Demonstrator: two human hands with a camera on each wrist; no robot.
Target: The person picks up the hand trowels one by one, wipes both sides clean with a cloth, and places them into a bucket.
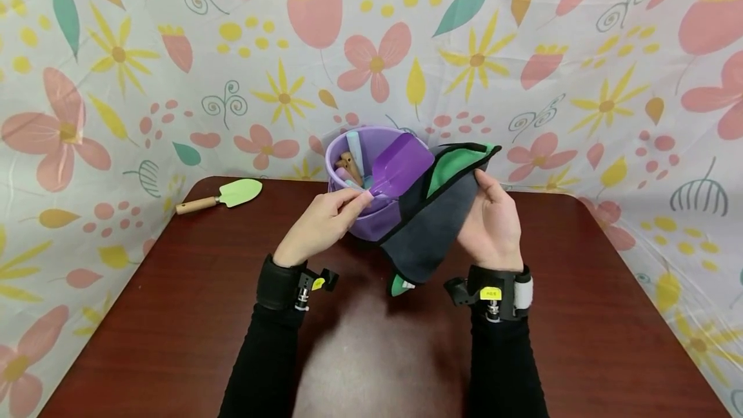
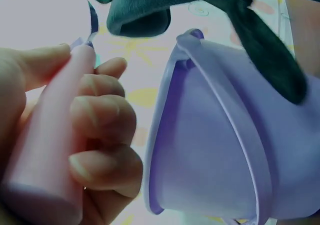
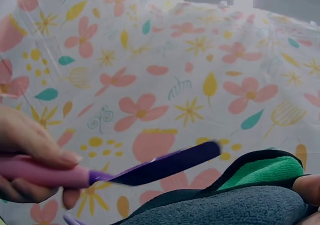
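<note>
Over the purple bucket (image 1: pixel 371 221), left hand (image 1: pixel 319 224) grips a purple shovel (image 1: pixel 400 169).

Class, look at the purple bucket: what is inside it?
Inside the purple bucket: a pale blue handle and wooden handles. The purple shovel and grey-green cloth cover the rest; the bottom is hidden.

Bright even light; tabletop glare; wrist views dim, soft-focused.
</note>
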